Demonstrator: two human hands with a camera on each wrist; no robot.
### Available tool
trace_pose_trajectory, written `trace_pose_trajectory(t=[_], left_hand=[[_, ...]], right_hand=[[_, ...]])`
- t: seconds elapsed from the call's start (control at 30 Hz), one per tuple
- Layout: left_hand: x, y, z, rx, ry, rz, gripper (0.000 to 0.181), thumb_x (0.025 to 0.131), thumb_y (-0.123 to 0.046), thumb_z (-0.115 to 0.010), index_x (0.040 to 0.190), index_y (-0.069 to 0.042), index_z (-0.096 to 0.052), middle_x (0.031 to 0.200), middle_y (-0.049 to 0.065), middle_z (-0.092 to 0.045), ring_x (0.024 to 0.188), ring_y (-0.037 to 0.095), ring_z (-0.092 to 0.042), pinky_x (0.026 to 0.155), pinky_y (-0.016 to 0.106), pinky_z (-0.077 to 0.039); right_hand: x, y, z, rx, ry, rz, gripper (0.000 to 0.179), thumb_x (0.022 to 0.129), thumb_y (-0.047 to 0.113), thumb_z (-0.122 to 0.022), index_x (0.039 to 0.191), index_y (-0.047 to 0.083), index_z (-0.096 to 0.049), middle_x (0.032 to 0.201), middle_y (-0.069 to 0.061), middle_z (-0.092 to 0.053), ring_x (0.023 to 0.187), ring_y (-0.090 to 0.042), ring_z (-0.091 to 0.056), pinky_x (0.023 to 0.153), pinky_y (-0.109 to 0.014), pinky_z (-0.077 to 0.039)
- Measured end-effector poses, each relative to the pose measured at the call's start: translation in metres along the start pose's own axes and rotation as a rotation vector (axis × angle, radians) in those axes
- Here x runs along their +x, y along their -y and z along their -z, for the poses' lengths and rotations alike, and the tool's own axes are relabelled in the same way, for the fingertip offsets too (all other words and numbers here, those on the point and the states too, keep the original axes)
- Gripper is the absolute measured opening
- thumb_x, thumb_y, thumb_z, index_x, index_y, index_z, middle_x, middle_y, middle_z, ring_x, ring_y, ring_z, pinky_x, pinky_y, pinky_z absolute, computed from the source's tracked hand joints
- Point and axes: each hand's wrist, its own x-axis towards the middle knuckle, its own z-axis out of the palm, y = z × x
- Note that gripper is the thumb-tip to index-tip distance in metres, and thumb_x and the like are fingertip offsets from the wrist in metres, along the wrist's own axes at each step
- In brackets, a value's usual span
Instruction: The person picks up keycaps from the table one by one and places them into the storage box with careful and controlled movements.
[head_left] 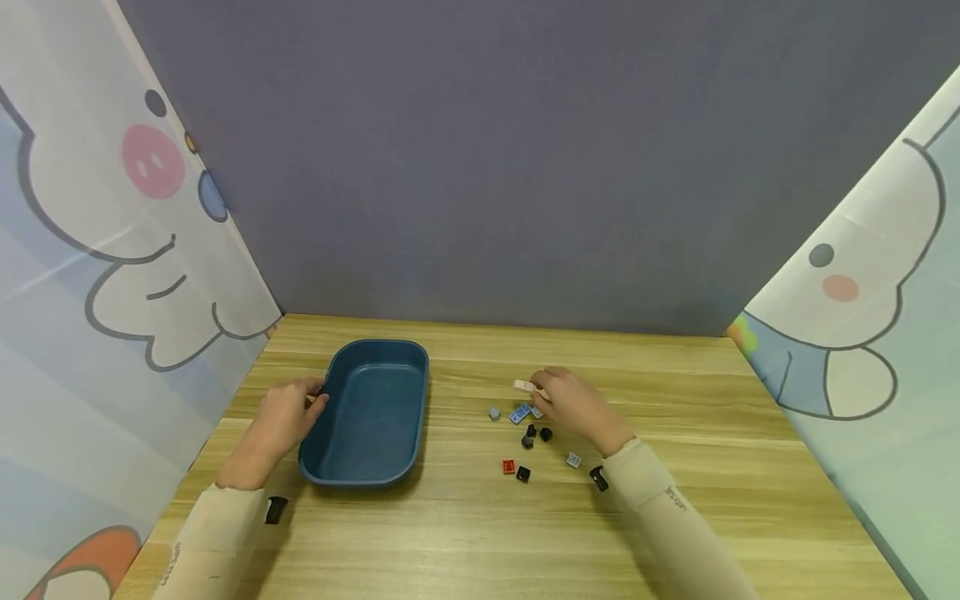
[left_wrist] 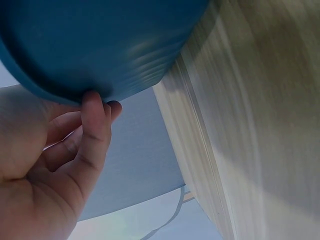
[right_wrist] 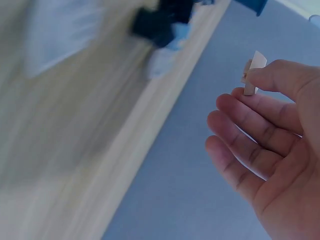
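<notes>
My left hand (head_left: 279,423) grips the left rim of a dark blue plastic bin (head_left: 363,483), with fingertips at its edge in the left wrist view. The bin's inside shows nothing in it. On the right, my right hand (head_left: 576,407) pinches a long cream keycap (right_wrist: 254,76) between thumb and index finger, held above the table; the other fingers are loosely bent. Just below that hand lie a blue keycap (head_left: 520,413) and a small white one (head_left: 537,412), partly hidden by the hand. A light grey piece (head_left: 494,413) sits left of them.
Nearer to me are several dark pieces (head_left: 528,442), a red keycap (head_left: 508,467), a black one (head_left: 523,473) and a white one (head_left: 573,459). Black camera mounts (head_left: 275,509) show at both wrists. A grey panel (head_left: 487,167) bounds the wooden table at the back.
</notes>
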Motion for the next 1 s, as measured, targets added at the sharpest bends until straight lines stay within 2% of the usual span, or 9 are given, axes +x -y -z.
trace_pose_trajectory(t=[0.13,0.37,0.57,0.8,1.0], left_hand=[[-0.001,-0.001,0.0,0.004,-0.014,-0.014,0.025,0.088,0.004,-0.071,0.109,0.017,-0.067,0.091,0.028,-0.07,0.069,0.034,-0.07,0.056,0.044,-0.057],[-0.001,-0.002,0.0,0.005,-0.005,-0.001,0.025,0.09,0.003,-0.07,0.11,0.017,-0.066,0.092,0.028,-0.07,0.071,0.034,-0.07,0.057,0.045,-0.057],[-0.001,-0.002,0.0,0.011,-0.009,0.001,0.025,0.09,0.003,-0.07,0.11,0.017,-0.067,0.093,0.028,-0.07,0.071,0.035,-0.07,0.057,0.046,-0.057],[-0.002,-0.001,0.0,0.015,-0.008,0.005,0.025,0.09,0.002,-0.069,0.11,0.016,-0.067,0.092,0.027,-0.07,0.071,0.034,-0.07,0.057,0.045,-0.056],[-0.002,-0.002,0.0,0.027,-0.014,0.0,0.024,0.09,0.002,-0.07,0.11,0.016,-0.068,0.091,0.026,-0.071,0.07,0.033,-0.07,0.058,0.046,-0.056]], right_hand=[[0.015,0.015,0.004,0.004,-0.001,0.031,0.019,0.097,0.015,-0.067,0.112,0.003,-0.071,0.097,-0.004,-0.066,0.074,-0.011,-0.055,0.063,-0.03,-0.049],[0.047,0.046,0.011,0.013,-0.01,0.084,0.021,0.1,0.018,-0.063,0.116,0.006,-0.07,0.103,-0.004,-0.067,0.078,-0.012,-0.058,0.064,-0.03,-0.05],[0.079,0.076,0.007,0.041,-0.011,0.154,0.019,0.101,0.018,-0.061,0.115,0.008,-0.069,0.101,-0.003,-0.066,0.076,-0.012,-0.055,0.063,-0.028,-0.048],[0.111,0.117,-0.007,0.086,0.074,0.196,0.022,0.103,0.02,-0.057,0.117,0.008,-0.068,0.1,-0.002,-0.065,0.069,-0.009,-0.047,0.06,-0.021,-0.041],[0.127,0.143,-0.017,0.109,0.134,0.247,0.023,0.105,0.021,-0.055,0.117,0.007,-0.068,0.094,0.0,-0.06,0.07,-0.009,-0.047,0.059,-0.018,-0.04]])
